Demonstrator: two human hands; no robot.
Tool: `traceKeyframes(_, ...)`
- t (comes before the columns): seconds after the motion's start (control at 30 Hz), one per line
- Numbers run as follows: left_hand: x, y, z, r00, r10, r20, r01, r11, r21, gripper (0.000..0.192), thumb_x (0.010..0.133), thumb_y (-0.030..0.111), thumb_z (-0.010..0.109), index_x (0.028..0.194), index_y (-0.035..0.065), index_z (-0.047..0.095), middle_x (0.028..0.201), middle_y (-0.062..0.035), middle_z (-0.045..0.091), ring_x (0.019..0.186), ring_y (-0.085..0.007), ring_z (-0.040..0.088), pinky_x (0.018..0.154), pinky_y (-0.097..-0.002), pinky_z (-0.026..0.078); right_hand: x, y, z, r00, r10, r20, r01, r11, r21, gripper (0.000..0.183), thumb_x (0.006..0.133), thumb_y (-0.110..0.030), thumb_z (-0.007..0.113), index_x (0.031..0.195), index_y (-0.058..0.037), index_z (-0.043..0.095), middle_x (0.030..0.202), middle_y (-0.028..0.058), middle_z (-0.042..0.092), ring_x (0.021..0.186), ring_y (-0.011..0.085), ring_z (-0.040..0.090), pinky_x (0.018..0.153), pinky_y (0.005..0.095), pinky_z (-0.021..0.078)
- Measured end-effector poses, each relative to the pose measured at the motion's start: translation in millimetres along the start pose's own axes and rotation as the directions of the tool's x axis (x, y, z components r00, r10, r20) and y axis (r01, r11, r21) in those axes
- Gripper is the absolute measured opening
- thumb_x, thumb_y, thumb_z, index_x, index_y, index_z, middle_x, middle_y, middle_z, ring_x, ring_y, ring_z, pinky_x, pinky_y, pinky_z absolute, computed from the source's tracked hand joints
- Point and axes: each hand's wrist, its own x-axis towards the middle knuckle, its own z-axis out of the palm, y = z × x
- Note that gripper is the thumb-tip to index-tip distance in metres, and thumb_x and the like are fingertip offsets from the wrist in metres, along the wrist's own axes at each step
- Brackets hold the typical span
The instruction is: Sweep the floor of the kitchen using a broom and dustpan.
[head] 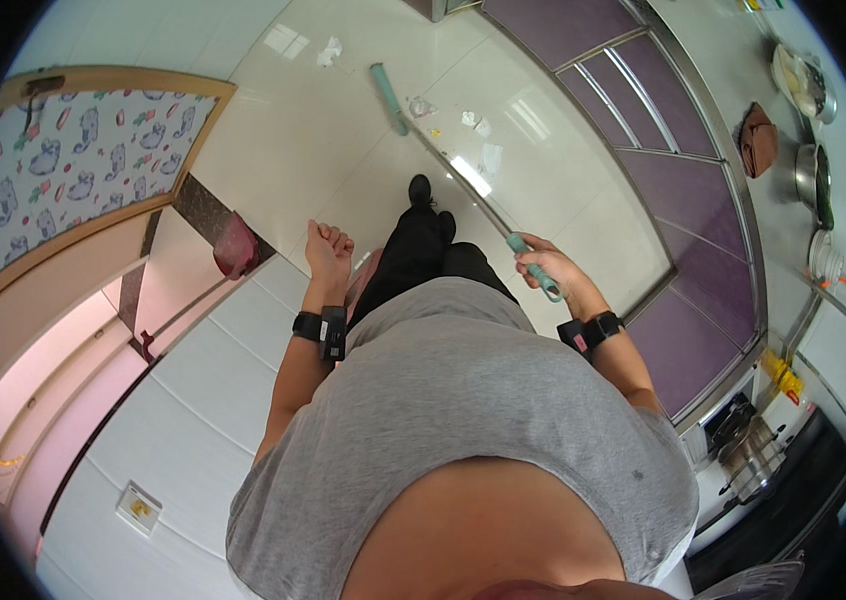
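My right hand (pixel 552 268) is wrapped around the green ribbed grip of a long-handled floor squeegee (pixel 460 178). Its metal pole slants away to a narrow green head (pixel 390 99) resting on the tiled floor (pixel 573 161). Scraps lie just beyond that head: a crumpled clear plastic wrapper (pixel 421 107), small white paper bits (pixel 475 121), a flat white sheet (pixel 491 158) and a tiny yellow scrap (pixel 435 133). Farther off sits a crumpled white tissue (pixel 329 52). At my left side, my left hand (pixel 330 251) hangs with its fingers curled, holding nothing visible.
A red dustpan (pixel 237 249) with a long handle stands at the left by the doorway. A wood-framed door (pixel 93 150) with patterned covering is beyond it. Purple cabinets (pixel 682 202) line the right, under a counter with a metal pot (pixel 809 176), brown cloth (pixel 758 140) and stacked plates (pixel 826 256).
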Motion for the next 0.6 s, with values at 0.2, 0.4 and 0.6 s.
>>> traceKeyframes(0.2,-19,-4,-29,0.997,0.039,-0.060,-0.043,0.998,-0.055,0.035,0.085,0.032,0.030,0.056,0.0126,0.030,0.048,0.0022,0.022,0.040,-0.0104,0.020,0.047,-0.0261,0.027,50,14,22,0.968,0.171,0.184,-0.138,0.974,-0.178,0.020,0.071,-0.006,0.047,0.090,-0.0029,0.043,0.058,0.0052,0.045,0.038,0.0101,0.041,0.034,0.0207,0.0325)
traceKeyframes(0.4,-34,0,-46,0.990,0.063,-0.124,-0.071,0.995,-0.065,0.035,0.085,0.033,0.030,0.056,0.0126,0.031,0.047,0.0022,0.024,0.039,-0.0106,0.020,0.046,-0.0249,0.029,118,39,47,0.928,0.297,0.226,-0.173,0.879,-0.445,0.006,0.071,-0.009,0.049,0.074,-0.0051,0.046,0.055,0.0014,0.046,0.042,0.0095,0.045,0.037,0.0217,0.0372)
traceKeyframes(0.6,-40,8,-52,0.987,0.095,-0.129,-0.109,0.989,-0.104,0.035,0.086,0.033,0.030,0.057,0.0120,0.031,0.048,0.0018,0.025,0.040,-0.0106,0.021,0.046,-0.0247,0.029,117,24,34,0.943,0.318,0.097,-0.301,0.941,-0.158,0.007,0.071,-0.012,0.051,0.075,-0.0088,0.046,0.057,0.0004,0.047,0.041,0.0071,0.044,0.036,0.0203,0.0375)
